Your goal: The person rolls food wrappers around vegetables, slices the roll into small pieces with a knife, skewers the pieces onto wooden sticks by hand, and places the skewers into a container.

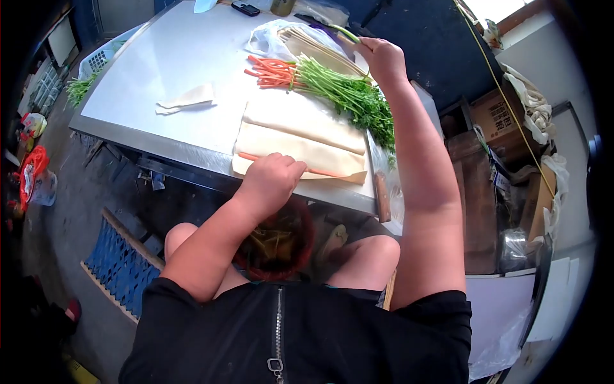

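Note:
Pale flat sheets point(300, 137) lie overlapped near the table's front edge. An orange strip point(326, 172) runs along the nearest sheet. My left hand point(275, 179) is closed over this strip, its fingers curled on the sheet. At the table's far right, my right hand point(382, 59) is raised and pinches a green and white stalk point(346, 33). Below and left of it are a bunch of orange strips point(272, 72) and a heap of leafy green stems point(345, 93). Behind them, pale sticks point(320, 48) lie by a clear plastic bag point(268, 40).
A folded pale piece point(187, 99) lies left on the metal table point(147, 70). A knife handle point(382, 197) is at the front right edge. Under the table stands a red bin point(300, 246). A blue woven seat point(125, 262) is at lower left, cardboard boxes point(499, 125) at right.

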`<act>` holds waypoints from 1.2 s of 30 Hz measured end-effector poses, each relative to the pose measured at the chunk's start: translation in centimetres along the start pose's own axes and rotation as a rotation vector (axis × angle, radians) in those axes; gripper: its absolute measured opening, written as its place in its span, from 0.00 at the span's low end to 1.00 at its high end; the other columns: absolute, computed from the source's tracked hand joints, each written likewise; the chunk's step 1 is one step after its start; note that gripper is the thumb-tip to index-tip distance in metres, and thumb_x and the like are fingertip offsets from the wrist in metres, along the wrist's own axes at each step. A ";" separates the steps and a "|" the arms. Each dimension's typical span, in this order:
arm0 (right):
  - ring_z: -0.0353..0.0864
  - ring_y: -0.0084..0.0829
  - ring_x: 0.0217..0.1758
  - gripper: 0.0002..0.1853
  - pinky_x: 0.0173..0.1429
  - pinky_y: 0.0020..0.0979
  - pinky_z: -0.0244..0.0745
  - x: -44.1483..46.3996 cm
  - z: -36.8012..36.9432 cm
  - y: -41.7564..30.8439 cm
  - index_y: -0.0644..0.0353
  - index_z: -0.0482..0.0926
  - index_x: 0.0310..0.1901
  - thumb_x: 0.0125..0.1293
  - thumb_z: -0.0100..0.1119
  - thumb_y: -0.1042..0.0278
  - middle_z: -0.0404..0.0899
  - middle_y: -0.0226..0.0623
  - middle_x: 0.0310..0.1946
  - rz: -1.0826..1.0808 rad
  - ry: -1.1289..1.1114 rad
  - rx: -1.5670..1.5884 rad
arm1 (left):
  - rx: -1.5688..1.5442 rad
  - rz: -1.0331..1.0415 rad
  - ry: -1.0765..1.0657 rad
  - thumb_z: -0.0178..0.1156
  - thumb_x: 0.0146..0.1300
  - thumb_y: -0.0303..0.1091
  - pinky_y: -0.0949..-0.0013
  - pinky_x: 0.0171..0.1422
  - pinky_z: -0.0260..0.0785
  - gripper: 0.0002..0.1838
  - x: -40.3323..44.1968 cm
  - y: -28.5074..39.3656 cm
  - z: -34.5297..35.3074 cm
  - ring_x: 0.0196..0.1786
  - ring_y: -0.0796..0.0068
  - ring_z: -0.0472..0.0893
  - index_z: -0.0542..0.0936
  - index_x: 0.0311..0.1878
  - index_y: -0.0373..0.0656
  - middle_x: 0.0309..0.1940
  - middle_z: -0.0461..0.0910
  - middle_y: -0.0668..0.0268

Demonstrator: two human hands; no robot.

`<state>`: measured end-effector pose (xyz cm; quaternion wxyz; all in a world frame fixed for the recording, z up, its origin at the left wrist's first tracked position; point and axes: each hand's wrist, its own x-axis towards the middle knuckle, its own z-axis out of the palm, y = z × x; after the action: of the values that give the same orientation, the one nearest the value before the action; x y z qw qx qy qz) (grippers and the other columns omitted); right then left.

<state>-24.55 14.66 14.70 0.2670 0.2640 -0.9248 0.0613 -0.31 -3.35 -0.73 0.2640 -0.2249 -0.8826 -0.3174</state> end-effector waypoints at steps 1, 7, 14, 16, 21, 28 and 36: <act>0.85 0.41 0.47 0.17 0.54 0.35 0.78 -0.5 0.5 0.2 0.52 0.87 0.47 0.65 0.63 0.50 0.86 0.38 0.44 0.021 0.094 0.082 | -0.002 0.020 0.009 0.62 0.58 0.28 0.60 0.37 0.73 0.06 -0.1 0.0 0.0 0.33 0.60 0.79 0.82 0.39 0.45 0.27 0.79 0.65; 0.86 0.33 0.38 0.15 0.46 0.31 0.79 -3.3 -5.9 -4.6 0.58 0.87 0.41 0.63 0.68 0.55 0.87 0.37 0.36 -0.114 0.413 0.323 | 0.030 0.055 -0.047 0.58 0.56 0.26 0.59 0.40 0.73 0.06 -0.9 0.7 -0.7 0.35 0.59 0.80 0.79 0.38 0.42 0.31 0.77 0.62; 0.84 0.24 0.32 0.13 0.37 0.24 0.82 -11.0 -2.5 -10.3 0.67 0.83 0.44 0.68 0.65 0.63 0.85 0.37 0.34 0.484 0.193 1.506 | 0.091 0.045 -0.086 0.58 0.55 0.27 0.60 0.45 0.72 0.04 -2.1 1.9 -0.8 0.40 0.61 0.78 0.76 0.34 0.41 0.31 0.75 0.64; 0.84 0.25 0.31 0.13 0.37 0.25 0.83 -13.8 0.4 -11.2 0.67 0.82 0.44 0.69 0.65 0.64 0.85 0.38 0.35 0.611 0.107 1.565 | 0.091 0.062 -0.048 0.58 0.55 0.28 0.60 0.46 0.72 0.04 -2.3 1.8 -0.7 0.40 0.62 0.79 0.77 0.34 0.41 0.31 0.75 0.64; 0.83 0.24 0.32 0.12 0.37 0.24 0.82 -19.3 3.5 -11.5 0.67 0.82 0.43 0.69 0.65 0.64 0.84 0.36 0.34 0.764 0.135 1.571 | 0.151 0.046 -0.119 0.58 0.56 0.28 0.60 0.47 0.73 0.06 -2.3 1.6 -0.9 0.41 0.62 0.80 0.78 0.37 0.41 0.34 0.77 0.64; 0.82 0.21 0.29 0.10 0.36 0.23 0.82 -21.6 2.4 -10.8 0.66 0.82 0.43 0.70 0.63 0.65 0.84 0.34 0.33 0.886 0.080 1.445 | 0.251 -0.065 0.023 0.58 0.64 0.32 0.61 0.54 0.75 0.18 -1.5 1.2 -0.7 0.50 0.61 0.81 0.78 0.57 0.42 0.54 0.78 0.61; 0.82 0.21 0.28 0.24 0.31 0.22 0.82 -23.3 2.1 -10.1 0.70 0.68 0.62 0.69 0.63 0.70 0.81 0.34 0.31 0.972 0.150 1.503 | 0.282 0.001 -0.094 0.62 0.63 0.36 0.61 0.57 0.69 0.14 -0.9 0.7 -0.4 0.50 0.64 0.77 0.83 0.49 0.41 0.47 0.82 0.65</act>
<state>-3.51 16.15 0.36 0.0282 -0.0563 -0.6304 0.7737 0.89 -3.35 -0.76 0.2516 -0.2007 -0.9296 -0.1795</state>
